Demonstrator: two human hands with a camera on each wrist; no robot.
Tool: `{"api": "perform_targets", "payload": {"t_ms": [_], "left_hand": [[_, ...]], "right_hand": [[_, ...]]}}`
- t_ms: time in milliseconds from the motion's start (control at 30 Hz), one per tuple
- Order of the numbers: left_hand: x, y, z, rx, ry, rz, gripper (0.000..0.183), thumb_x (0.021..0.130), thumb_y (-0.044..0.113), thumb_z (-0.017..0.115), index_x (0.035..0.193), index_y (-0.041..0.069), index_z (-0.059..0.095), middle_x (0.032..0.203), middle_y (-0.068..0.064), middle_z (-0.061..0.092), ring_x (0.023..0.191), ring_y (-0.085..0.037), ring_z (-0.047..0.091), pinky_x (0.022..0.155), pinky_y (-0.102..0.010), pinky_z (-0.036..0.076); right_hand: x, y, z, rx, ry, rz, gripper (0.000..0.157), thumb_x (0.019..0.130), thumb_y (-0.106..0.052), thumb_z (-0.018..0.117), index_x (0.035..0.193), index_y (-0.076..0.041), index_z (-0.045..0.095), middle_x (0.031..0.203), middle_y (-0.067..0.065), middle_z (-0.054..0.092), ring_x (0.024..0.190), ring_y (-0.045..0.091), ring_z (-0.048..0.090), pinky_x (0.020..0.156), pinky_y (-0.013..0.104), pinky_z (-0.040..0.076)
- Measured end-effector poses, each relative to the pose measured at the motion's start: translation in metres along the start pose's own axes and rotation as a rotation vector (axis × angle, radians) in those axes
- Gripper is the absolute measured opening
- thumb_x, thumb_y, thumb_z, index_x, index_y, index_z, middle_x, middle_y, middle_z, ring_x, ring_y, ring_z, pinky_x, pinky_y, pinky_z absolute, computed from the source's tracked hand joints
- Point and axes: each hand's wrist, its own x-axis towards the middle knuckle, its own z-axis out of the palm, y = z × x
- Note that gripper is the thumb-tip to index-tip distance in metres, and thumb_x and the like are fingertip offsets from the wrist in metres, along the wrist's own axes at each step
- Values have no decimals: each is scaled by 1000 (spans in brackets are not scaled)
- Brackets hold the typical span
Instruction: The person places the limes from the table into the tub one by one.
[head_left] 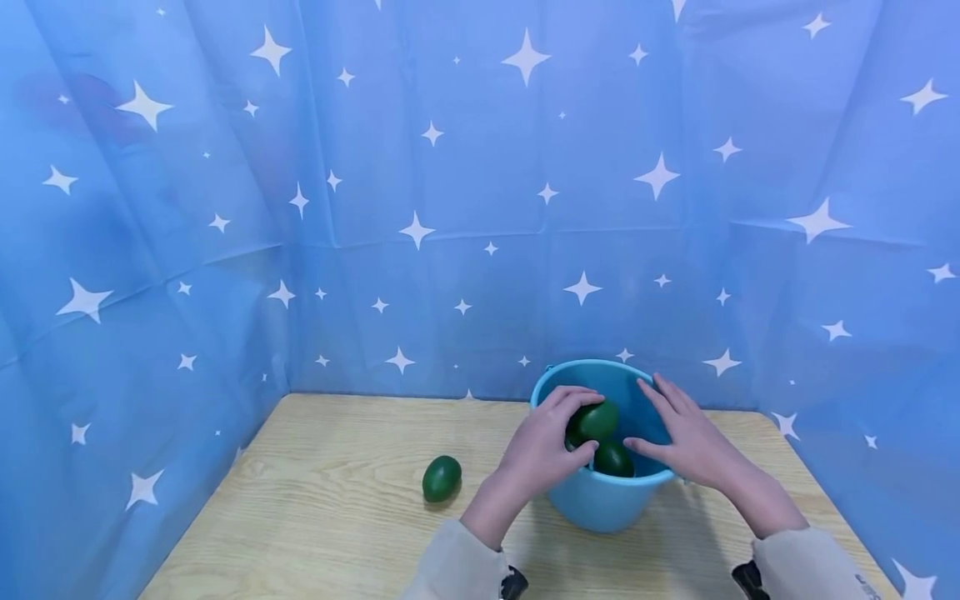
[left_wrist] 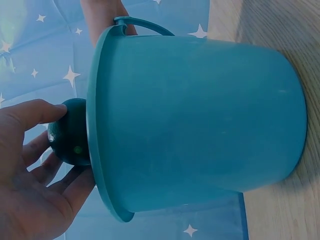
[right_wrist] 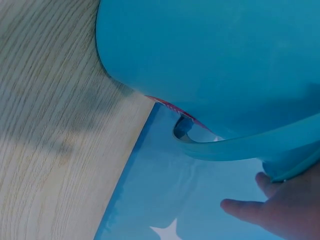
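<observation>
A light blue bucket (head_left: 603,504) stands upright on the table, a dark green avocado (head_left: 615,458) showing inside near its front wall. My left hand (head_left: 542,442) holds another avocado (left_wrist: 69,132) between thumb and fingers at the bucket's mouth; in the left wrist view it stands partly above the rim (left_wrist: 92,115). Across the opening, my right hand (head_left: 693,442) has its fingers spread at the right side of the rim, and the right wrist view shows its fingertips (right_wrist: 242,210) close by the rim. A third avocado (head_left: 442,479) lies on the table, left of my left hand.
The pale wood table (head_left: 337,467) is bordered at the back and sides by a blue curtain (head_left: 480,167) with white stars. The bucket's handle (right_wrist: 235,150) hangs against its outside. A red patch (right_wrist: 175,107) shows on the bucket wall.
</observation>
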Motion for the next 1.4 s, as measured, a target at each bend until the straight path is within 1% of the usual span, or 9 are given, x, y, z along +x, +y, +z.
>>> {"api": "perform_targets", "payload": {"t_ms": [200,467,700,733,800,933,967,1133,1400], "left_hand": [[-2,-3,3,31,-9,1,50,94,26,70,141,23,53,145,4,52,128,-16,57,102,-29,53],[-5,-8,7,14,-17,-11,48,95,23,68,140,24,53,146,6,51,131,-14,55,104,-30,52],[-9,-11,-1,-18,40,-70,45,96,24,66,139,28,53,146,9,50,134,-15,52,104,-34,53],[-10,-13,-3,-23,49,-75,45,96,24,66,139,28,54,146,8,50,130,-16,56,102,-35,55],[-12,-17,-7,-29,64,-92,45,96,24,66,139,28,54,146,6,51,130,-17,57,101,-36,56],[-18,-34,-17,-30,97,-119,45,95,24,67,139,25,56,145,3,52,127,-20,59,101,-41,55],[-20,-39,-19,-25,107,-124,45,95,23,67,138,24,56,144,2,53,131,-21,55,103,-43,54],[-33,-71,-31,-20,153,-153,43,94,22,68,135,17,59,140,-2,57,130,-25,56,105,-48,51],[-60,-116,-43,-19,139,-256,42,94,19,68,135,14,59,138,-9,58,125,-32,58,99,-52,52]], "right_hand": [[-1,-1,0,-3,14,-4,96,86,-53,71,155,-1,28,159,32,21,141,59,22,102,81,31],[-1,-1,4,-3,-4,3,97,86,-54,71,155,-1,28,159,32,21,141,60,22,102,80,30],[0,2,5,-7,-8,4,97,87,-55,70,156,-2,27,160,32,20,141,59,22,101,80,31],[0,2,5,-6,-6,5,97,87,-55,70,156,-2,27,160,32,20,141,59,22,101,80,31],[-1,3,5,-5,-2,3,97,87,-54,70,156,-2,27,159,32,21,141,59,23,101,80,32],[-2,3,3,0,5,-5,97,87,-53,71,156,-2,27,159,32,21,141,59,23,101,80,32],[-2,3,3,1,8,-7,96,87,-53,71,156,-2,27,159,32,21,141,58,23,101,80,32],[-2,4,2,-2,17,-12,96,86,-53,71,156,-3,27,160,31,21,141,58,23,101,80,33],[-2,4,2,5,18,-10,96,86,-52,71,156,-3,27,160,31,20,141,59,23,101,80,33]]}}
